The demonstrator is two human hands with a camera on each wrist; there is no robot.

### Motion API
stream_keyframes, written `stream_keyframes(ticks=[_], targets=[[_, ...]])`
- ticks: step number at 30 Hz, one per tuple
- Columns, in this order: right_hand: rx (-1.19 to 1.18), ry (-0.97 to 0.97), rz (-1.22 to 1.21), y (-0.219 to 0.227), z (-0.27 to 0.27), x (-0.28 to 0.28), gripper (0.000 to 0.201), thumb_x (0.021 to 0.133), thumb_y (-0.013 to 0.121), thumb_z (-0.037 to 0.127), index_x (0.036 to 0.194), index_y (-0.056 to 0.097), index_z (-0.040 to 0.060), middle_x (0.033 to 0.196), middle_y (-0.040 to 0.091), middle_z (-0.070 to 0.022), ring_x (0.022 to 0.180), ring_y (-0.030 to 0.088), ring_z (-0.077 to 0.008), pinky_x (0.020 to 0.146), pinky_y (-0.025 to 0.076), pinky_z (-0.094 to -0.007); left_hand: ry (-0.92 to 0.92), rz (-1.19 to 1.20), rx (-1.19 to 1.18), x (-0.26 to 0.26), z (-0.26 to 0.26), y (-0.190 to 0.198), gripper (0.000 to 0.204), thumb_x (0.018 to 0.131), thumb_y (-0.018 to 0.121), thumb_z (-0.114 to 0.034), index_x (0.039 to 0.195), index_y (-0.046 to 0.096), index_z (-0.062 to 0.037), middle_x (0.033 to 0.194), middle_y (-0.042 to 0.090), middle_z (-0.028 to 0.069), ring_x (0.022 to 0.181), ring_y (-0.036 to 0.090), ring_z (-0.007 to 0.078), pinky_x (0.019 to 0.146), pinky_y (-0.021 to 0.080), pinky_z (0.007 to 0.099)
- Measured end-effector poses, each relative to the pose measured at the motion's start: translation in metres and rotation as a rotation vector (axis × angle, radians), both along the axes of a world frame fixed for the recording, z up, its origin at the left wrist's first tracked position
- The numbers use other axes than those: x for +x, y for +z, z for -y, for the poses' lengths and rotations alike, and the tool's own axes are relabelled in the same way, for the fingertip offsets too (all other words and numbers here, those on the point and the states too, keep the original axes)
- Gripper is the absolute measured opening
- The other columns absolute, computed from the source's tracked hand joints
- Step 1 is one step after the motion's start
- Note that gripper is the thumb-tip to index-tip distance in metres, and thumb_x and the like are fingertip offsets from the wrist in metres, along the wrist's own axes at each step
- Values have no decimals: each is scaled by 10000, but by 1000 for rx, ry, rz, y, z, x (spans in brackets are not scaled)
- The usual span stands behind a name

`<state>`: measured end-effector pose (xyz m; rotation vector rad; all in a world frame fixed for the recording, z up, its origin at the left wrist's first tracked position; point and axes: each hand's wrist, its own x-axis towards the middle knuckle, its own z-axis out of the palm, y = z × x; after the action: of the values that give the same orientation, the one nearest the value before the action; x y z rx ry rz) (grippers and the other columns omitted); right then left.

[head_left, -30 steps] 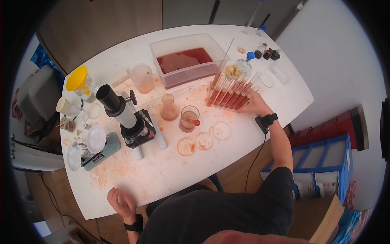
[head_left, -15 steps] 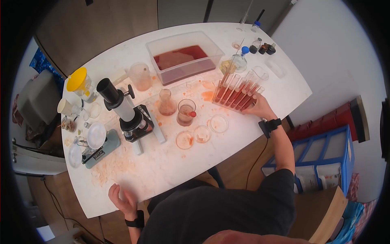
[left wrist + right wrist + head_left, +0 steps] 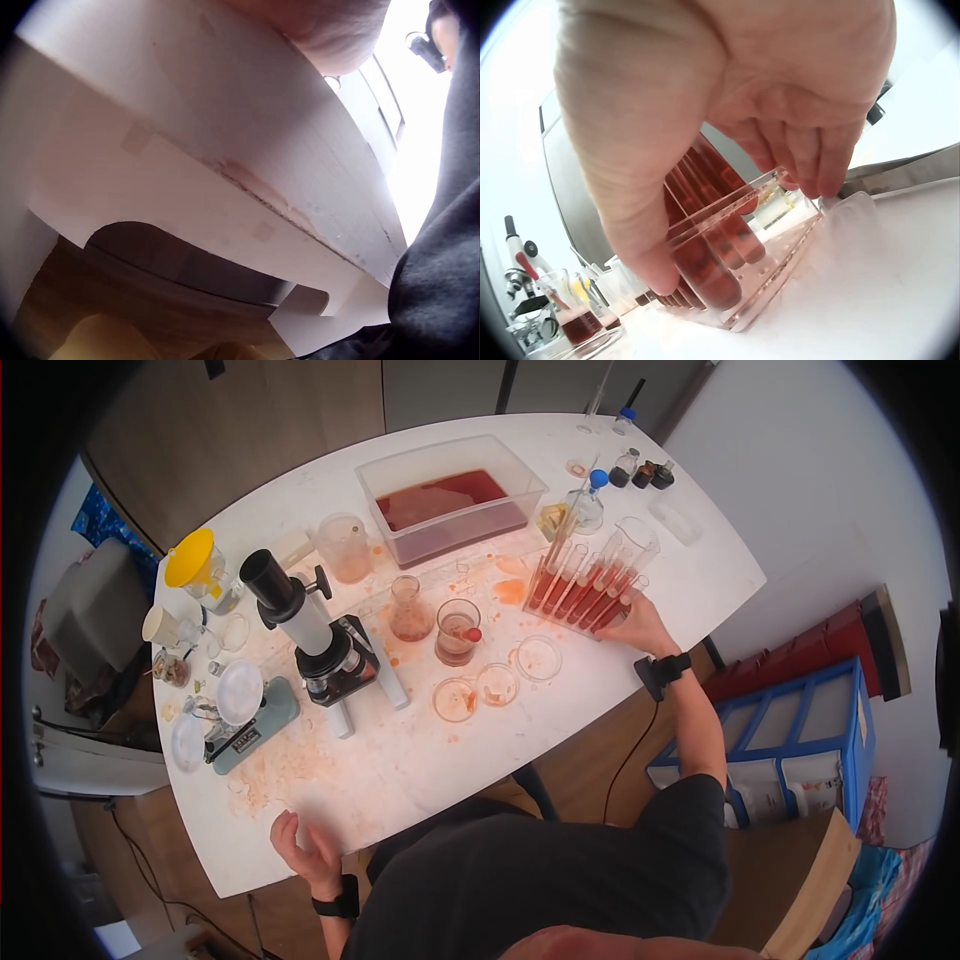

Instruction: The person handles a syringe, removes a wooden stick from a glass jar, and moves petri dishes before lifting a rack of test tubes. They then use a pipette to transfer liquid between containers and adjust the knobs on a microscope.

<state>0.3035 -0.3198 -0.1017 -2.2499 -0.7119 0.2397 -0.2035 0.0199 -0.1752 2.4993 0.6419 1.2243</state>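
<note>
My right hand [image 3: 643,625] grips the near right end of a clear test tube rack [image 3: 727,208] with thumb and fingers on either side. Several test tubes [image 3: 575,595] of red liquid stand in the rack, and a thin glass rod rises at its far left end. In the right wrist view, the thumb lies along a front test tube [image 3: 712,274], while the other fingers reach round the rack's far side. At the table's front left edge my left hand [image 3: 308,850] rests with loosely bent fingers, holding nothing.
A microscope [image 3: 300,635] and a balance [image 3: 258,730] stand left. A beaker [image 3: 456,645], conical flask [image 3: 410,615] and three petri dishes [image 3: 497,685] occupy the middle. Behind is a plastic tub [image 3: 450,545] of red liquid. A blue-stoppered flask [image 3: 588,510] and small bottles [image 3: 642,475] stand back right.
The right hand has shifted the rack slightly right, exposing an orange stain on the table at its left. The head view has shifted a little. The left hand stays by the table edge.
</note>
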Motion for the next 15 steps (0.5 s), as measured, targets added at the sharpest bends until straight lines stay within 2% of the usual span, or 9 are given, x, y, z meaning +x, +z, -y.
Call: stream_keyframes(ticks=[4, 7, 15], targets=[[-45, -10, 52, 9, -6, -11, 660, 545, 872, 186, 1097, 554, 15, 1062, 633, -127, 1047, 622, -239, 936, 491, -332, 9, -9, -1, 0, 1, 1, 363, 823, 576, 89, 1171, 502, 21, 1152, 547, 208, 1060, 541, 366, 952, 433, 438], [-15, 43, 91, 2, -3, -6, 674, 558, 864, 182, 1124, 537, 14, 1098, 622, -133, 1079, 609, -255, 954, 477, -343, 9, -8, -8, 0, 1, 1, 359, 822, 578, 87, 1168, 505, 22, 1152, 548, 208, 1059, 542, 365, 952, 432, 438], [75, 138, 111, -3, -3, -3, 834, 596, 836, 164, 1314, 447, -7, 1294, 537, -166, 1242, 504, -272, 1075, 375, -357, 13, -12, -5, 0, 2, 1, 344, 822, 581, 81, 1155, 514, 21, 1145, 552, 207, 1055, 545, 365, 948, 434, 439]])
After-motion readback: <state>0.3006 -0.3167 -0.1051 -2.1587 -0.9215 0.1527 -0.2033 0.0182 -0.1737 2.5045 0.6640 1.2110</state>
